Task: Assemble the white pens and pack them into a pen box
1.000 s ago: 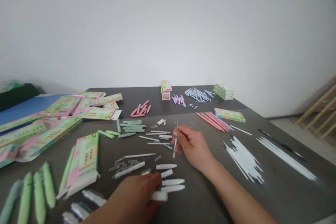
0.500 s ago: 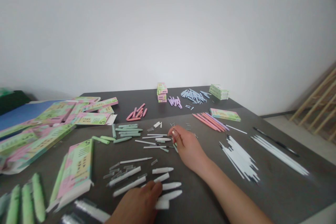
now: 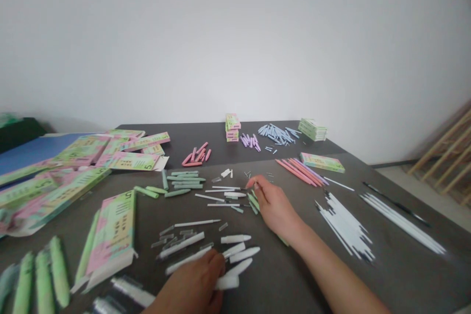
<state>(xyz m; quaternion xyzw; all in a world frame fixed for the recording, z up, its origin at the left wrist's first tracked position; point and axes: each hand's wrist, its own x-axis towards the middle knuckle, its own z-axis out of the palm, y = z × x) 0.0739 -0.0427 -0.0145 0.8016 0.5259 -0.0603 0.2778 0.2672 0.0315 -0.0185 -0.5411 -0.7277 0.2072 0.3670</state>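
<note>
My left hand [image 3: 195,279] is low in the middle of the view, its thumb and forefinger closed on a short white pen barrel [image 3: 228,282]. White pen caps [image 3: 245,254] with tapered ends lie just beyond its fingertips. My right hand [image 3: 274,206] reaches to the centre with its fingers pinched; whatever is between the tips is too small to make out. Partly under that hand shows a light green pen piece [image 3: 253,201]. Left of it are thin white refills [image 3: 228,205] and a white pen tip piece [image 3: 234,195]. Small clear tubes [image 3: 171,241] lie near the left hand.
Grey-green pen barrels [image 3: 186,179] lie left of centre. An opened pen box [image 3: 112,230] and bright green pens [image 3: 42,274] are at the near left. White refills [image 3: 346,225] fan out at right. Flat boxes [image 3: 81,149], blue caps [image 3: 277,133] and pink pens [image 3: 296,171] lie farther back.
The view has shifted slightly, so the things on the table sit a little farther right. More of the green piece shows under my right hand. My left hand stays among the white parts.
</note>
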